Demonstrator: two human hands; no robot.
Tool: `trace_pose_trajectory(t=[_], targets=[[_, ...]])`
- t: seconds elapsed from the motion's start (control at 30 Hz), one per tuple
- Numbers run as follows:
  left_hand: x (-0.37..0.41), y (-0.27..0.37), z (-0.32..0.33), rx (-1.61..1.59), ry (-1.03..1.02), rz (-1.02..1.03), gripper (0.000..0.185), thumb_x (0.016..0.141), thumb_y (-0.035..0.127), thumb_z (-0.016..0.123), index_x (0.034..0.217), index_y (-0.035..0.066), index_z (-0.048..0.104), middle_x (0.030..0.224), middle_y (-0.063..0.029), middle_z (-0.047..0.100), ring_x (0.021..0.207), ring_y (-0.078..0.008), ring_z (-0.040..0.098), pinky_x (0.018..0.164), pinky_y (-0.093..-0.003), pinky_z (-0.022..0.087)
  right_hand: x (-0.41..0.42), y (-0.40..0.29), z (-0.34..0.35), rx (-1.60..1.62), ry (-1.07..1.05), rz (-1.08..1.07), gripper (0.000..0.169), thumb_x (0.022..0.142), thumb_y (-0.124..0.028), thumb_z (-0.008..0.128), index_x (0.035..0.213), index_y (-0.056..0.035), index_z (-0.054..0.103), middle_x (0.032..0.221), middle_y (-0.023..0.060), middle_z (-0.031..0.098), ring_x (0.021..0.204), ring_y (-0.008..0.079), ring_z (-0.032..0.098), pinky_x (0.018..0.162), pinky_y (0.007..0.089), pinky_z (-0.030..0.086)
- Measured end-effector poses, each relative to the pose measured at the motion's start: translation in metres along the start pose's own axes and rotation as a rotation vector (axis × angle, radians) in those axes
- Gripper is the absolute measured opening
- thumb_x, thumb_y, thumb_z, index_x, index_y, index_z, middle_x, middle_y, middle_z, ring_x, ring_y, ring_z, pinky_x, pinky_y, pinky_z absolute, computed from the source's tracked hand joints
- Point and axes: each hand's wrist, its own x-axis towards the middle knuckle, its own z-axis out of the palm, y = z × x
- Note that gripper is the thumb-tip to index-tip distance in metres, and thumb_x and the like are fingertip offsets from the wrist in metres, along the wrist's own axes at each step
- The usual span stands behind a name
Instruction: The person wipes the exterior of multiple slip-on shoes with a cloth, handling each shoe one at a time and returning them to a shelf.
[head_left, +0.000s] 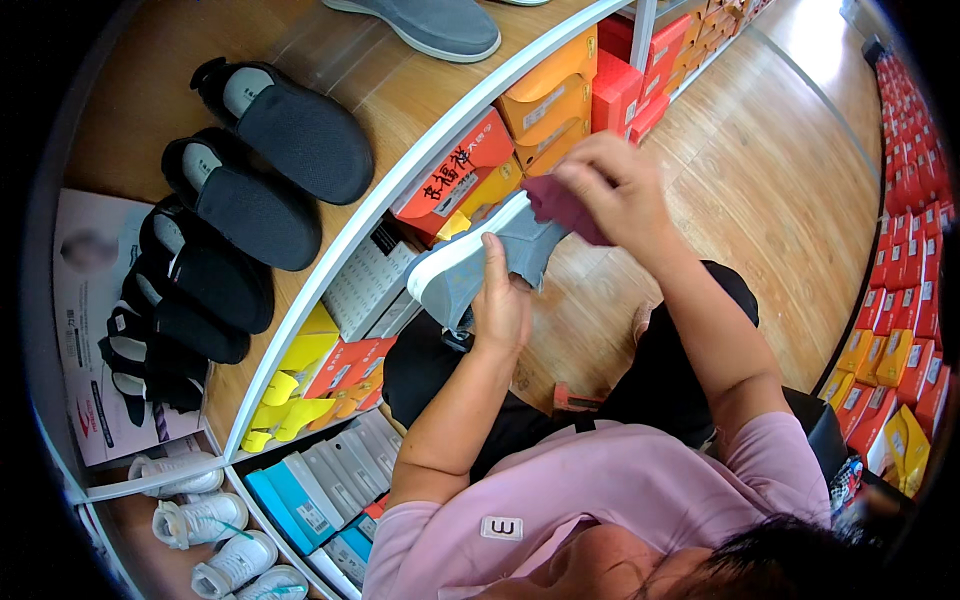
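Note:
My left hand (504, 307) grips a grey-blue shoe (457, 274) with a white sole, near its middle, thumb along the sole side. The shoe is turned on its side, its far end pointing up and right. My right hand (619, 187) pinches a dark maroon cloth (566, 206), which lies against that far end and partly covers it. A small dark piece (457, 340) hangs below the near end of the shoe; what it is, I cannot tell.
Dark slip-on shoes (304, 139) line a curved wooden shelf (390, 97) at the left. Orange and red shoeboxes (544, 97) fill the rack under it. White sneakers (202, 521) stand at lower left. More stacked shoeboxes (911, 300) line the right side, across the wood-look floor (750, 172).

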Motion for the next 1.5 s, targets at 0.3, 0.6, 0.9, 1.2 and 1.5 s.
trace_pose_trajectory(t=[0.3, 0.6, 0.9, 1.2, 1.5], targets=[[0.003, 0.014, 0.002, -0.027, 0.088, 0.034, 0.062, 0.111, 0.048, 0.049, 0.151, 0.0, 0.045, 0.153, -0.0143, 0.052, 0.141, -0.0281, 0.048, 0.124, -0.0454, 0.031, -0.012, -0.004, 0.012, -0.243, -0.314, -0.23, 0.03, 0.086, 0.0, 0.071, 0.116, 0.0012, 0.07, 0.12, 0.0169, 0.069, 0.109, 0.039, 0.062, 0.096, 0.0455, 0.051], [0.001, 0.006, -0.005, 0.146, 0.184, -0.032, 0.071, 0.109, 0.055, 0.049, 0.15, -0.003, 0.046, 0.149, -0.0158, 0.053, 0.138, -0.0265, 0.05, 0.119, -0.0403, 0.034, -0.018, -0.011, 0.024, -0.049, -0.358, -0.244, 0.034, 0.083, 0.003, 0.073, 0.117, -0.001, 0.071, 0.123, 0.0156, 0.069, 0.115, 0.0371, 0.063, 0.102, 0.0448, 0.051], [-0.004, 0.016, 0.0, 0.193, 0.176, -0.023, 0.071, 0.11, 0.054, 0.047, 0.151, -0.004, 0.044, 0.151, -0.0165, 0.052, 0.14, -0.028, 0.049, 0.122, -0.042, 0.033, -0.011, 0.012, 0.018, -0.165, -0.132, -0.088, 0.032, 0.084, 0.002, 0.072, 0.116, 0.0015, 0.071, 0.126, 0.0184, 0.068, 0.116, 0.0382, 0.063, 0.1, 0.0437, 0.051], [0.0, 0.012, 0.003, 0.107, 0.145, 0.054, 0.064, 0.112, 0.047, 0.046, 0.151, -0.004, 0.044, 0.152, -0.0162, 0.051, 0.14, -0.0289, 0.049, 0.122, -0.0441, 0.033, -0.016, 0.017, 0.021, -0.214, -0.16, -0.158, 0.028, 0.085, 0.003, 0.071, 0.113, -0.0005, 0.072, 0.123, 0.0166, 0.069, 0.114, 0.0374, 0.064, 0.099, 0.0439, 0.052], [-0.001, 0.006, -0.003, 0.253, 0.192, -0.013, 0.068, 0.111, 0.054, 0.045, 0.147, -0.002, 0.05, 0.135, -0.0115, 0.059, 0.12, -0.0217, 0.056, 0.105, -0.036, 0.042, -0.016, -0.003, 0.027, -0.126, -0.344, -0.263, 0.025, 0.088, 0.001, 0.07, 0.112, -0.0008, 0.072, 0.121, 0.0169, 0.069, 0.11, 0.0375, 0.064, 0.096, 0.0447, 0.053]])
